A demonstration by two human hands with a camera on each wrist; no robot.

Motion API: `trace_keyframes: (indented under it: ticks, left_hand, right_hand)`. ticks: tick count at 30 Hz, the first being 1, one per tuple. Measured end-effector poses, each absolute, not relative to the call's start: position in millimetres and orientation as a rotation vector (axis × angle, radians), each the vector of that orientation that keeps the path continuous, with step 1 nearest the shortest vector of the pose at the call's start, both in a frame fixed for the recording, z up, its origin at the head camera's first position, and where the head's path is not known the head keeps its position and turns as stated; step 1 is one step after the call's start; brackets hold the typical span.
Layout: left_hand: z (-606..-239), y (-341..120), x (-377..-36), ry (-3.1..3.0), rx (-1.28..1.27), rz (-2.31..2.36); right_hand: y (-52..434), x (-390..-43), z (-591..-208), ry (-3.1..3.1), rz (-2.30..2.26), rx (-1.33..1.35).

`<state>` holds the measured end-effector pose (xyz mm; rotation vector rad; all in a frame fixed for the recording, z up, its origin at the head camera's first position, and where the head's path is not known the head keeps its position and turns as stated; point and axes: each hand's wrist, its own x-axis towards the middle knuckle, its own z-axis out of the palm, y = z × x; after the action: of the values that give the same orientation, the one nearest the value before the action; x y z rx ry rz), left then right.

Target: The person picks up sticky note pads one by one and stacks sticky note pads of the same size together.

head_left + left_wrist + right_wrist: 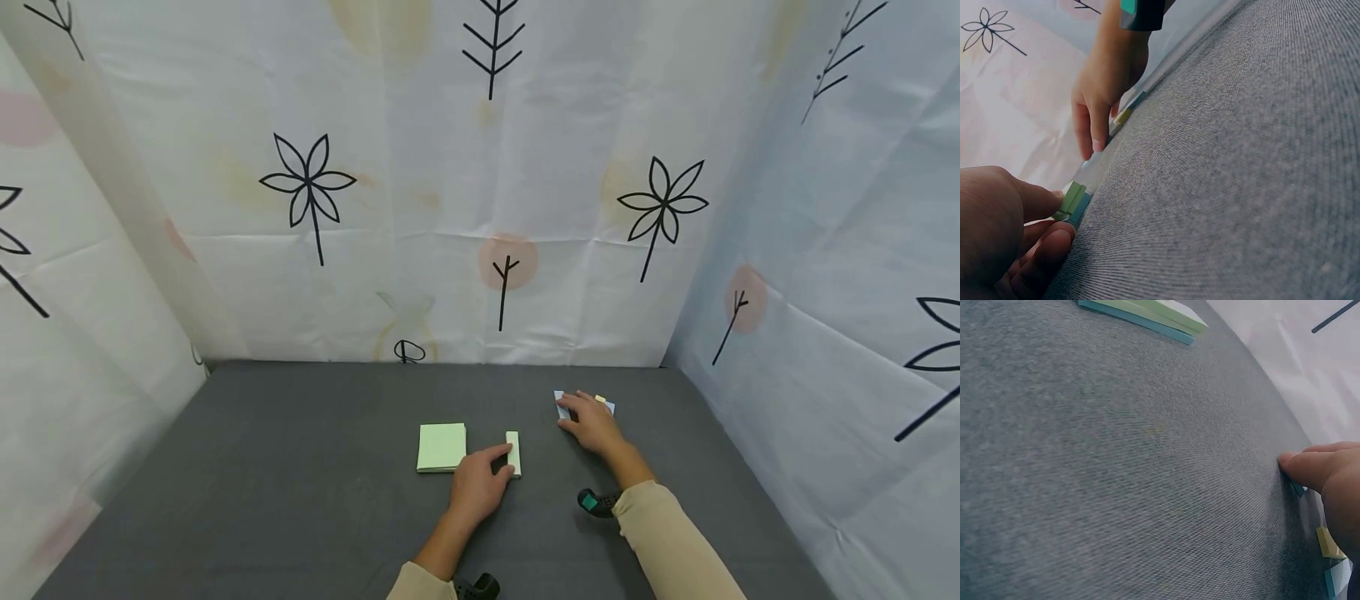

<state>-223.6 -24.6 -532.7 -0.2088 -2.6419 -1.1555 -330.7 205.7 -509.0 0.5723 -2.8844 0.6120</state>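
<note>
My left hand (pixel 507 464) pinches a narrow pale green sticky-note strip (pixel 513 452) that stands on its edge on the grey table (pixel 300 467). Up close, thumb and finger hold the strip's (pixel 1074 201) green and blue layers. My right hand (pixel 579 414) lies with straight fingers on a small blue pad (pixel 559 403) further right. A small yellow piece (pixel 600 399) sits beside it. In the right wrist view a fingertip (pixel 1310 466) presses the blue pad's edge (pixel 1298 488), with the yellow piece (pixel 1329 544) below it.
A square light green sticky-note pad (pixel 442 447) lies flat just left of the strip, and shows again as a pad (pixel 1147 312) far across the table. White printed curtains (pixel 480 208) wall in the table at the back and on both sides.
</note>
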Motion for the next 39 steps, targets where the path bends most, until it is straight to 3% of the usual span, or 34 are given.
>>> trace_keyframes:
  ticks: [29, 39]
  left_hand:
    - [-534.4, -25.2, -225.4, -2.653, -0.209, -1.143]
    - [-534.2, -25.2, -225.4, -2.642, -0.214, -1.138]
  right_hand:
    - [176.4, -293.0, -516.6, -2.772, 0.632, 0.574]
    - [193.9, -296.9, -512.4, -2.731, 0.739, 0.858]
